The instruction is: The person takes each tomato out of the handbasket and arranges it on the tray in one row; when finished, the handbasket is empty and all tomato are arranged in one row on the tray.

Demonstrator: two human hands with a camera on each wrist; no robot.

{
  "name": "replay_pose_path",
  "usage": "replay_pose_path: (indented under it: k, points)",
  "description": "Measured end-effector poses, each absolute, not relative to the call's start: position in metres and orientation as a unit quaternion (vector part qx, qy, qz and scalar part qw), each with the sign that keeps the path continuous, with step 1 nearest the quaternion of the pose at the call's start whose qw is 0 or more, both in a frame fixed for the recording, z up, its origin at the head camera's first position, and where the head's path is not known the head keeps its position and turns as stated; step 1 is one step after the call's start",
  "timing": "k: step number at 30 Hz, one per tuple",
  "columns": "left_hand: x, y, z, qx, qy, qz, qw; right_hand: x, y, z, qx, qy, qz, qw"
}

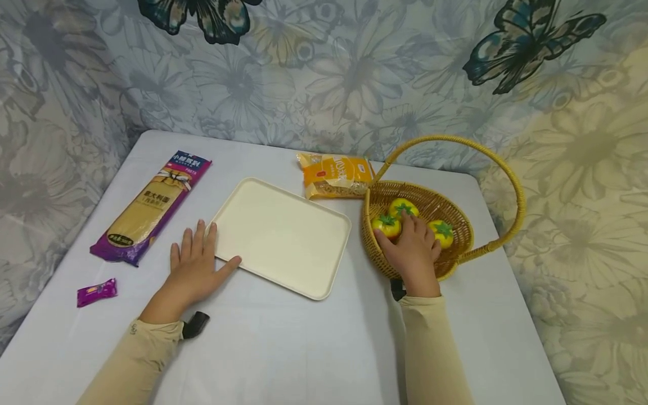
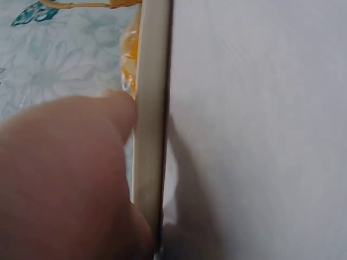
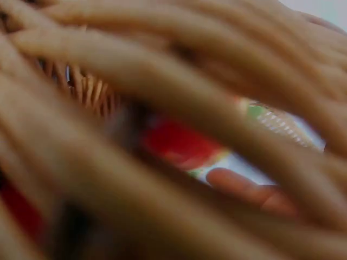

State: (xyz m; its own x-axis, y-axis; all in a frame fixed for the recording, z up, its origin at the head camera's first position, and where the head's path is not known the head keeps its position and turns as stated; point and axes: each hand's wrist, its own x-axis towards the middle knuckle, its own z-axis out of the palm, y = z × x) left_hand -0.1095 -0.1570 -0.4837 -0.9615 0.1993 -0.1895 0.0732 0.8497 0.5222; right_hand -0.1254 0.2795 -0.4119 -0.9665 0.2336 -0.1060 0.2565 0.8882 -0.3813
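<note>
1. Reaching into the basket (image 1: 374, 253), the right hand (image 1: 415, 253) has its fingers bent down among three yellow fruits: left fruit (image 1: 386, 228), far fruit (image 1: 398, 206), right fruit (image 1: 442, 234). Whether they grip one, I cannot tell; the right wrist view is blurred by wickerwork.
2. The left hand (image 1: 194, 273) is spread, fingers straight, at the tray's near left corner, thumb touching its rim.
3. The tray (image 1: 283, 239) lies between the hands, left of the basket.
4. An orange bag (image 1: 338, 175) lies behind the tray, beside the basket.
5. Pasta (image 1: 157, 205) and a purple packet (image 1: 97, 292) lie on the left.
</note>
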Motion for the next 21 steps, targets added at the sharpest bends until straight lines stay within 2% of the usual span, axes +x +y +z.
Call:
replay_pose_path:
  k: [13, 17, 21]
  points:
    - [-0.113, -0.156, -0.496, 0.068, 0.955, 0.27, 0.103, -0.138, 0.275, -0.422, 0.136, 0.963, -0.229, 0.04]
    - [-0.113, -0.156, -0.497, 0.066, 0.955, 0.269, 0.105, -0.138, 0.275, -0.422, 0.132, 0.963, -0.233, 0.011]
    - [-0.113, -0.157, -0.497, 0.063, 0.954, 0.272, 0.106, -0.136, 0.275, -0.42, 0.129, 0.961, -0.238, -0.049]
